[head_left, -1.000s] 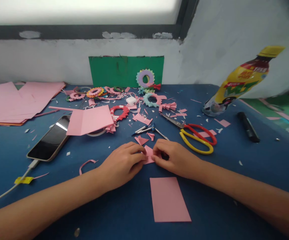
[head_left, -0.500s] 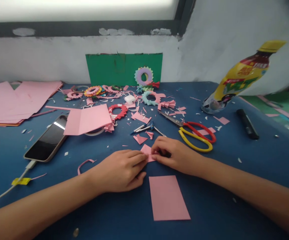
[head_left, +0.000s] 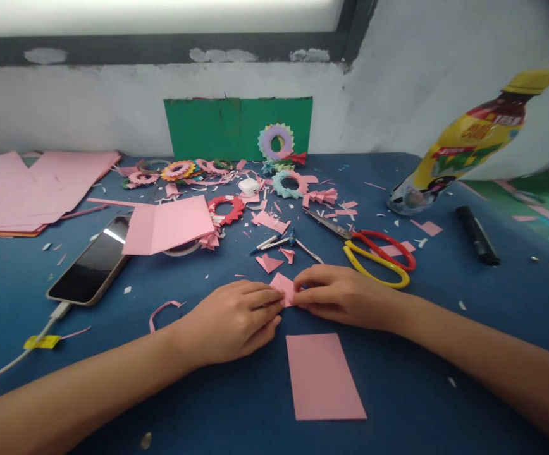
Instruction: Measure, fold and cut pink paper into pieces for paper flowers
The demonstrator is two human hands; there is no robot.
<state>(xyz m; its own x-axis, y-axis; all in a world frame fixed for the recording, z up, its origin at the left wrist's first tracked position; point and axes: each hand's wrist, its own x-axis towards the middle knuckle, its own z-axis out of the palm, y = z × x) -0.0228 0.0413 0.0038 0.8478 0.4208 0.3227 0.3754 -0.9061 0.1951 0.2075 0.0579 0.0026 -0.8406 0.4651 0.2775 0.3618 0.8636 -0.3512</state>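
A small folded piece of pink paper (head_left: 281, 284) lies on the blue table between my hands. My left hand (head_left: 239, 321) holds its left side down, fingertips pressed together on it. From the other side my right hand (head_left: 343, 295) has its fingers closed at the paper's right edge. The fingers partly cover the paper, so its folds are not fully visible. Closer to me rests a flat pink rectangle of paper (head_left: 326, 377), touched by neither hand. Just beyond the paper are two small folded pink pieces, one a triangular shape (head_left: 269, 263).
Red-and-yellow-handled scissors (head_left: 381, 254) lie beyond my right hand, near a compass (head_left: 289, 240). A bottle (head_left: 468, 142) and a black marker (head_left: 477, 236) are at right. On the left are a phone (head_left: 90, 262) and pink sheets (head_left: 61, 183). Folded paper rings (head_left: 227, 210) and scraps lie farther back.
The fingers of my right hand have straightened somewhat and shifted at the paper's right edge. My left hand stays on the paper. The whole view has shifted slightly.
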